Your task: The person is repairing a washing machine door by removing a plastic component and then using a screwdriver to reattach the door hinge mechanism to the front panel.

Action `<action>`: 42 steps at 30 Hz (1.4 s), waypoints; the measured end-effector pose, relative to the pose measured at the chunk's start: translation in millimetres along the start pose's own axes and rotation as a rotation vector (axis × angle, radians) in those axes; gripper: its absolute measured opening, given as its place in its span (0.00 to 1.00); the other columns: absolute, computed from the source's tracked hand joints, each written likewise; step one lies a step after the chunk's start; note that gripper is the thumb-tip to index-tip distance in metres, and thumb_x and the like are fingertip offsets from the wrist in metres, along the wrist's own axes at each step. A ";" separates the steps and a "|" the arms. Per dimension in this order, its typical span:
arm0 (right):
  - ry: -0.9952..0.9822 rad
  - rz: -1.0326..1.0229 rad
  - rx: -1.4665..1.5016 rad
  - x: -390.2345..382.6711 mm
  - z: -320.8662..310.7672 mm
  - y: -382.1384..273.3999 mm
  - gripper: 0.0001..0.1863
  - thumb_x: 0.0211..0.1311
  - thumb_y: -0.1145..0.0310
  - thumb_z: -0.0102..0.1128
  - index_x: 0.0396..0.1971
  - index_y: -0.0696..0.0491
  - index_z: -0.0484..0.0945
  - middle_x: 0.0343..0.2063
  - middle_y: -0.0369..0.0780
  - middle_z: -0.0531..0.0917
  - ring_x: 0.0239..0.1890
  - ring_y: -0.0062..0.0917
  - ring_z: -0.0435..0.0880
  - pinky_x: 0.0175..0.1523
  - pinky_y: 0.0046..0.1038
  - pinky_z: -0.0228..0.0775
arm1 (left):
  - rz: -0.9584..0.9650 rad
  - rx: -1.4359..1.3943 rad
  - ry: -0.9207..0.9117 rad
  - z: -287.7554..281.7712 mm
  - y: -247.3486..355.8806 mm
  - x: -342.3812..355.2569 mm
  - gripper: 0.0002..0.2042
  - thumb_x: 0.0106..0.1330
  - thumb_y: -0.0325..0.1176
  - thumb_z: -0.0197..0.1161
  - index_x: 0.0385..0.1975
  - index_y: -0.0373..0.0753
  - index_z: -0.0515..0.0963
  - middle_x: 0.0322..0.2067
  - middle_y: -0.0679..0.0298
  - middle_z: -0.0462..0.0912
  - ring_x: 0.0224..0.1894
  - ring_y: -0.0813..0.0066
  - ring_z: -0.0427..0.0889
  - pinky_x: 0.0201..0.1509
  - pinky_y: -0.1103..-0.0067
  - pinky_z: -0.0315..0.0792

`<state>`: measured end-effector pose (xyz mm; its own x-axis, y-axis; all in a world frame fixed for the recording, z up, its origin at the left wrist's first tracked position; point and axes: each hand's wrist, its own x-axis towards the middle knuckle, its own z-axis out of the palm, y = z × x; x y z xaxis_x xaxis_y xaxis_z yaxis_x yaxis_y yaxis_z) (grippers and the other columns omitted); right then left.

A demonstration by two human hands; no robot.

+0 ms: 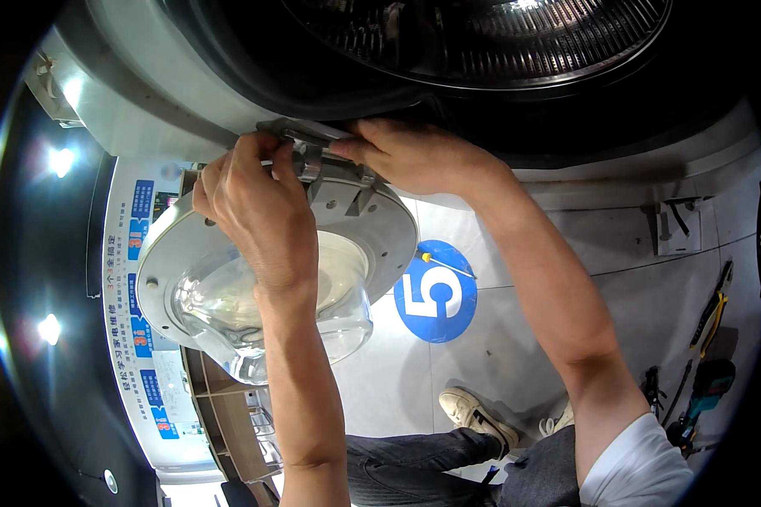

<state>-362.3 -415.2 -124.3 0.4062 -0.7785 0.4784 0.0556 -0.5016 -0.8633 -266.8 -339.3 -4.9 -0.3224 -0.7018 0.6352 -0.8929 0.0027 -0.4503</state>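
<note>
A round washing machine door [395, 232], with a pale ring and a clear glass bowl [228, 291], hangs open below the machine's front panel. Its metal hinge [311, 162] sits against the panel edge. The fingers of my left hand [266, 203] are closed in a pinch at the left side of the hinge, their tips partly hidden. From the right, my right hand [427, 159] holds the hinge plate, its thumb and forefinger at the plate's end. Its other fingers are mostly out of sight. Just above the hands runs the dark rubber door seal [347, 106].
Above is the ribbed metal drum [516, 42]. A yellow-handled screwdriver [444, 264] lies on a blue round floor sticker [413, 317]. Pliers [715, 317] and a green-black power drill [708, 390] lie at the right. A white box [678, 226] stands near the machine's base.
</note>
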 end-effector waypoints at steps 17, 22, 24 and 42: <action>-0.025 0.040 -0.029 -0.6 -1.0 -4.8 0.20 0.69 0.52 0.47 0.46 0.54 0.74 0.33 0.43 0.82 0.40 0.36 0.81 0.49 0.37 0.71 | -0.033 0.047 -0.028 -3.0 -2.1 -3.5 0.04 0.59 0.30 0.64 0.27 0.37 0.80 0.25 0.64 0.82 0.35 0.66 0.76 0.51 0.69 0.57; 0.012 -0.014 -0.018 0.7 2.7 1.5 0.20 0.70 0.53 0.47 0.46 0.54 0.75 0.33 0.43 0.82 0.40 0.35 0.82 0.49 0.35 0.71 | -0.023 0.022 -0.033 -3.8 1.1 -1.3 0.05 0.60 0.31 0.63 0.27 0.37 0.80 0.23 0.62 0.82 0.31 0.66 0.76 0.51 0.70 0.57; 0.015 -0.030 -0.017 0.4 4.7 5.0 0.19 0.70 0.54 0.47 0.47 0.54 0.75 0.33 0.44 0.82 0.40 0.35 0.82 0.49 0.35 0.71 | -0.022 0.005 -0.042 -4.1 0.8 -0.4 0.05 0.60 0.31 0.63 0.27 0.36 0.79 0.23 0.62 0.82 0.30 0.65 0.77 0.50 0.70 0.58; 0.007 -0.034 0.004 -1.3 3.0 4.1 0.19 0.69 0.54 0.48 0.45 0.55 0.76 0.33 0.45 0.82 0.38 0.35 0.82 0.47 0.34 0.71 | 0.038 -0.119 -0.124 -2.3 -9.5 8.0 0.02 0.56 0.23 0.64 0.27 0.34 0.77 0.23 0.58 0.81 0.30 0.61 0.78 0.49 0.70 0.62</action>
<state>-359.8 -415.2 -128.9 0.3977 -0.7637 0.5085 0.0725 -0.5264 -0.8472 -261.6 -343.4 6.0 -0.3218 -0.7824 0.5333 -0.9140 0.1097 -0.3906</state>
